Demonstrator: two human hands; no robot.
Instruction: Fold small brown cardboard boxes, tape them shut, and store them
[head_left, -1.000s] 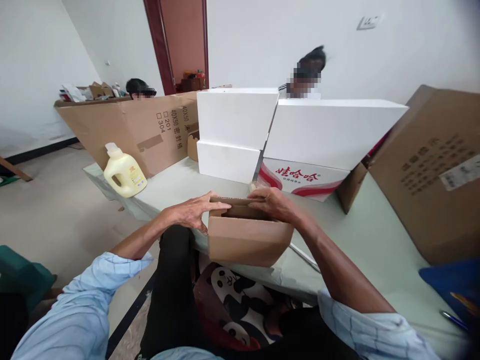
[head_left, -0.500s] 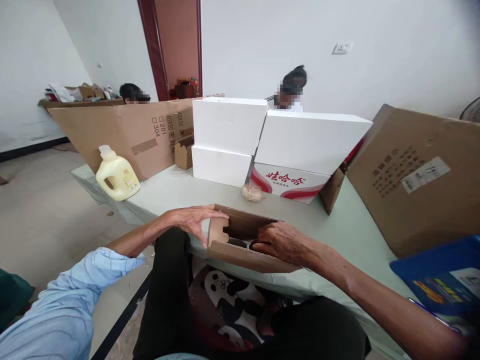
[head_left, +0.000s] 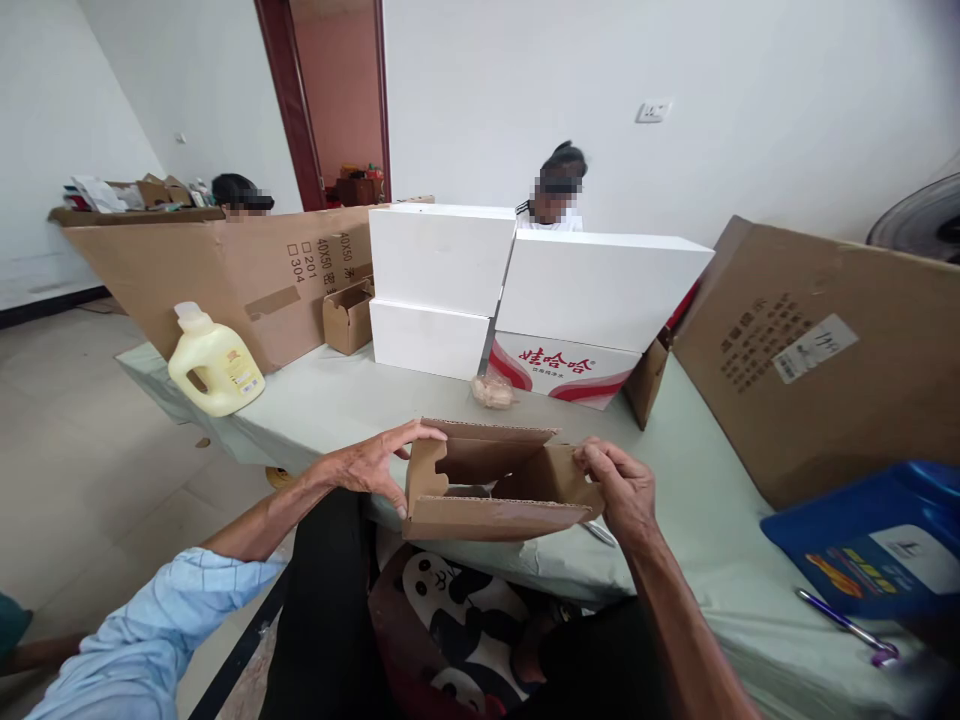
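A small brown cardboard box (head_left: 487, 515) sits open at the near edge of the pale green table (head_left: 352, 385), in front of me. My left hand (head_left: 371, 465) grips its left side flap, fingers curled over the top edge. My right hand (head_left: 622, 485) pinches the right side flap and holds it out. The inside of the box is dark and I cannot make out what lies in it.
White foam boxes (head_left: 442, 260) and a red-and-white printed carton (head_left: 570, 370) stand behind, with a small lump (head_left: 493, 390) before them. Large cardboard sheets (head_left: 817, 350) flank both sides. A yellow jug (head_left: 214, 362), a small carton (head_left: 347, 315), a blue box (head_left: 870, 540) and a pen (head_left: 840, 625) lie around. Two people sit beyond.
The box went from closed with both hands on its lid to open. My right hand came out of the box and took hold of the right flap.
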